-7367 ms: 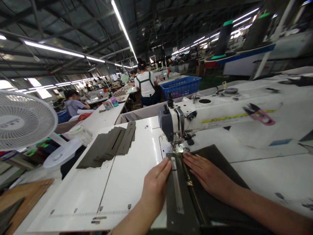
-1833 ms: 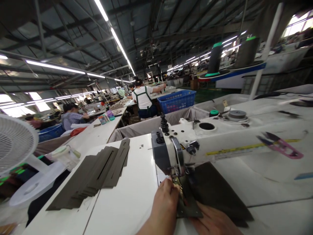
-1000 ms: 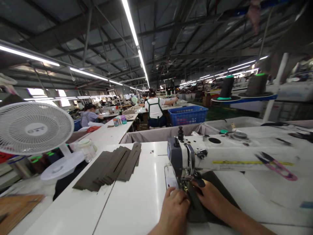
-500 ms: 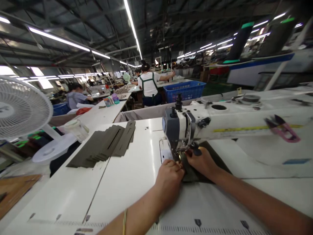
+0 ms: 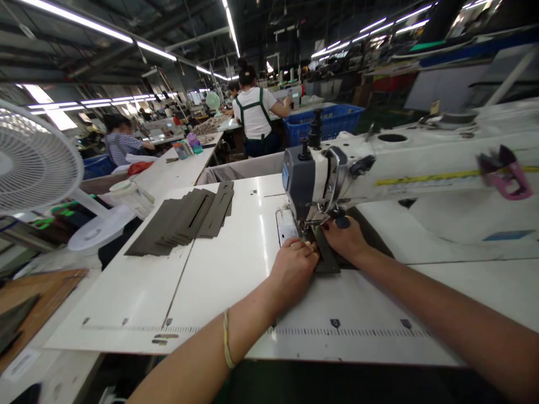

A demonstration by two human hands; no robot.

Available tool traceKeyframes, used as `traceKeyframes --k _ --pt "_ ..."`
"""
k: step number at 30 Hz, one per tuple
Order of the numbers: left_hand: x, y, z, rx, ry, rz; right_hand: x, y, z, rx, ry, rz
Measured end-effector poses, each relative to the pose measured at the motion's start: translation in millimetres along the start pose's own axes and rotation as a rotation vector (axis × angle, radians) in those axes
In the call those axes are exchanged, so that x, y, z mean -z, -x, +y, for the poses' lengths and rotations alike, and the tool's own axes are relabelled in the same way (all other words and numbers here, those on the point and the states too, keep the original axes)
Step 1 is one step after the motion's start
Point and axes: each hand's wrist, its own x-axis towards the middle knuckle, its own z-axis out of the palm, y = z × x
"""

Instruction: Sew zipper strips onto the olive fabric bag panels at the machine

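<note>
A white and grey sewing machine [image 5: 300,179] stands on the white table, its presser foot low over a dark olive fabric piece [image 5: 327,259]. Just in front of the foot, my left hand [image 5: 295,266] has its fingers curled down on the near left edge of that fabric. My right hand [image 5: 347,241] is closed on the fabric to the right of the needle area, partly behind a black knob of the machine. The fingertips of both hands are partly hidden. More olive fabric lies under and behind my right wrist.
A fanned stack of olive fabric pieces [image 5: 181,216] lies on the table [image 5: 227,280] to the left. A white fan [image 5: 36,160] stands beyond it. Pink-handled snips [image 5: 507,177] rest on the machine arm. Ahead are a blue basket [image 5: 324,120] and a person in white [image 5: 255,115].
My view has tilted down, so the table's front edge now shows. Both hands stay at the machine on the fabric, with little visible shift.
</note>
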Motion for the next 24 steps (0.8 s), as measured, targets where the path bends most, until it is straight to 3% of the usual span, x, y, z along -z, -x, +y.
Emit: traceKeyframes --k 6,9,15,24 --pt "-0.2 16.8 7.7 0.136 0.047 0.198 20.2 61.3 4.1 0.462 -0.196 0.119" --pt "-2.1 21.4 7.9 0.066 0.008 0.212 19.6 84.6 4.5 0.653 -0.287 0.215" --pt "-5.7 15.1 4.4 -0.036 -0.138 0.212 21.8 80.9 0.3 0.667 -0.324 0.258" --pt "-1.1 3.7 -8.5 -0.064 -0.175 0.195 19.9 66.7 -1.2 0.626 -0.388 0.281"
